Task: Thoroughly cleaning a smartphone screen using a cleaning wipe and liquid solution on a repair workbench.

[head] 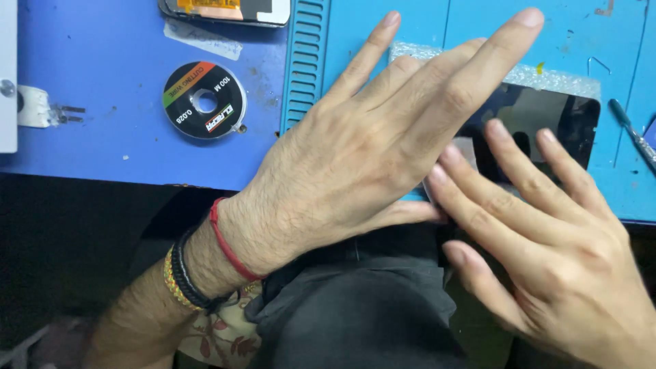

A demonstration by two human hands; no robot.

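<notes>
My left hand (369, 150) lies flat with fingers spread over a black glossy screen panel (547, 119) on the blue work mat (383, 27). It covers the panel's left part. My right hand (547, 239) comes in from the lower right. Its fingertips rest on the panel's near edge, beside my left thumb. A strip of clear bubble wrap (560, 78) shows along the panel's far edge. Neither hand grips anything; both press or touch the panel with open fingers.
A black round spool of cutting wire (204, 100) lies on the blue table at left. A phone part with an orange sticker (225, 10) sits at the top edge. A metal tool (632, 133) lies at right. A white device (8, 75) stands far left.
</notes>
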